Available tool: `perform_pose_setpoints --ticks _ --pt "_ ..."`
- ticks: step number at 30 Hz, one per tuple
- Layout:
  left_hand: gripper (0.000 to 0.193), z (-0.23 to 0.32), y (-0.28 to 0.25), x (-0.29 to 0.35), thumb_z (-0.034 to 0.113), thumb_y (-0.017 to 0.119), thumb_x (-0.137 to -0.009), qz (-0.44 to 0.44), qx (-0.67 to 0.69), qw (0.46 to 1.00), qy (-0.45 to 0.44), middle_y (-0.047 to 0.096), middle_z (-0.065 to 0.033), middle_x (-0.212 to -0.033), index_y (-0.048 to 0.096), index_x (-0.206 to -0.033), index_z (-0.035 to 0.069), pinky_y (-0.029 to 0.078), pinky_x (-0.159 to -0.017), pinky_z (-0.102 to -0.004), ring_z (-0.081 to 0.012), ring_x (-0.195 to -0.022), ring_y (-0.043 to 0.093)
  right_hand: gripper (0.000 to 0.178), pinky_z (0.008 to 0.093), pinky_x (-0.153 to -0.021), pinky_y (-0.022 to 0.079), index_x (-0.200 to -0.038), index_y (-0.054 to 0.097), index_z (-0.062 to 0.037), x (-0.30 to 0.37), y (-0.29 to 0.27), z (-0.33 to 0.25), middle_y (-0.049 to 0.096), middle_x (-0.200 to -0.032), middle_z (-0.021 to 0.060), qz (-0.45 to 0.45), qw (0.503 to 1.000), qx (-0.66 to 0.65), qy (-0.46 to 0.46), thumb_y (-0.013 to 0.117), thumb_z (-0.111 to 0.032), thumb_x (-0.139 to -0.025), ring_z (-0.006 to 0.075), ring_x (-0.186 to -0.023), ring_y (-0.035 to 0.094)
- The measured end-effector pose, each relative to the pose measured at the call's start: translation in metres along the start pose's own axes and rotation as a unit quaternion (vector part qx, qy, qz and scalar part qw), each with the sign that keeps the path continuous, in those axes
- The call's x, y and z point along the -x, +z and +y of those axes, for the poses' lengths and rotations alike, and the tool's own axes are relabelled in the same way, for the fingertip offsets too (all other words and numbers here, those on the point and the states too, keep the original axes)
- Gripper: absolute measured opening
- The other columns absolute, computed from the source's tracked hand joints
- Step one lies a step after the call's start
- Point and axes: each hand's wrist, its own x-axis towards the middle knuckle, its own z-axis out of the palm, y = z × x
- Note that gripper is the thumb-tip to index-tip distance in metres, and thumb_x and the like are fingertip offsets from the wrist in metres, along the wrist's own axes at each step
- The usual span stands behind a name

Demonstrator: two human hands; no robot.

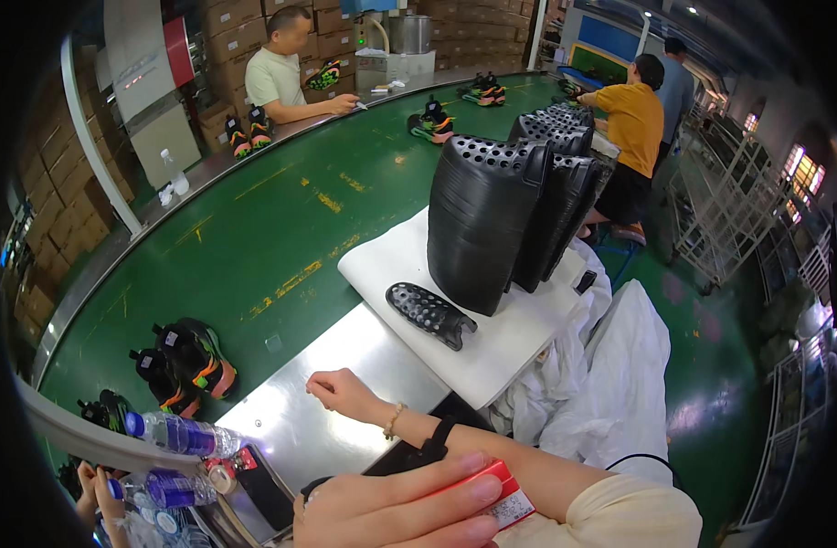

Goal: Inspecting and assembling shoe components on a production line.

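Observation:
My left hand (396,507) is in the near foreground, its fingers wrapped over a small red box (505,493) with a white printed panel. The box is held close in front of my right forearm. Above the metal tabletop (336,352), my right hand (345,395) is curled closed, and nothing shows in its fingers. A beaded bracelet and a black band circle that wrist. Just beyond it, a single black perforated shoe-shaped insert (429,314) lies on a white sheet (382,260). Tall nested stacks of such black inserts (482,219) stand behind it.
A green conveyor belt (254,242) carries black and orange sneakers (199,356). Water bottles (185,434) and a phone-like dark item (259,489) lie at lower left, near another person's hands (99,498). White plastic bags (610,374) hang at right. Co-workers (286,78) stand along the belt.

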Motion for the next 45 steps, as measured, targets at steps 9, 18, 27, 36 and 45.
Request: perform_pose_setpoints --ticks 9,18,27,36,45 --pt "0.045 -0.027 0.015 0.012 0.003 0.076 -0.069 0.182 0.051 0.977 0.097 0.064 -0.0263 -0.100 0.054 -0.108 -0.003 0.059 -0.070 -0.0411 -0.0429 -0.094 0.064 0.025 0.0316 -0.050 0.040 -0.082 0.061 0.0016 -0.003 -0.007 0.004 0.052 -0.054 0.0110 0.019 0.999 0.033 0.020 0.053 -0.021 -0.090 0.0164 -0.048 0.047" --pt "0.051 -0.028 -0.008 0.022 -0.003 0.074 -0.070 0.096 -0.020 0.995 0.016 0.063 -0.0246 -0.105 0.048 -0.114 -0.002 0.058 -0.075 -0.0449 -0.0487 -0.095 0.061 0.022 0.0323 -0.050 0.040 -0.085 0.062 0.0008 -0.003 -0.007 0.002 0.053 -0.056 0.0114 0.017 0.999 0.035 0.020 0.054 -0.020 -0.089 0.0165 -0.048 0.046" --pt "0.053 -0.035 -0.026 0.030 -0.004 0.075 -0.069 0.014 -0.043 0.998 0.053 0.059 -0.0229 -0.113 0.049 -0.115 -0.001 0.056 -0.081 -0.0474 -0.0509 -0.101 0.057 0.022 0.0337 -0.051 0.040 -0.087 0.062 0.0005 -0.002 -0.008 0.003 0.055 -0.060 0.0141 0.017 0.999 0.035 0.014 0.054 -0.019 -0.088 0.0196 -0.050 0.048" --pt "0.061 -0.025 -0.021 0.019 -0.005 0.076 -0.068 0.003 -0.001 1.000 -0.018 0.060 -0.0207 -0.112 0.043 -0.119 0.002 0.057 -0.078 -0.0467 -0.0499 -0.103 0.057 0.022 0.0343 -0.052 0.041 -0.087 0.062 0.0006 -0.001 -0.009 -0.002 0.056 -0.061 0.0153 0.011 0.999 0.030 0.028 0.054 -0.020 -0.088 0.0222 -0.051 0.050" --pt "0.054 -0.027 -0.010 0.028 -0.003 0.076 -0.070 0.090 -0.020 0.996 -0.003 0.059 -0.0240 -0.112 0.045 -0.114 0.001 0.056 -0.079 -0.0492 -0.0511 -0.102 0.057 0.021 0.0340 -0.053 0.042 -0.088 0.063 -0.0002 -0.001 -0.012 0.000 0.057 -0.061 0.0143 0.018 0.998 0.056 0.016 0.054 -0.019 -0.088 0.0229 -0.051 0.053"
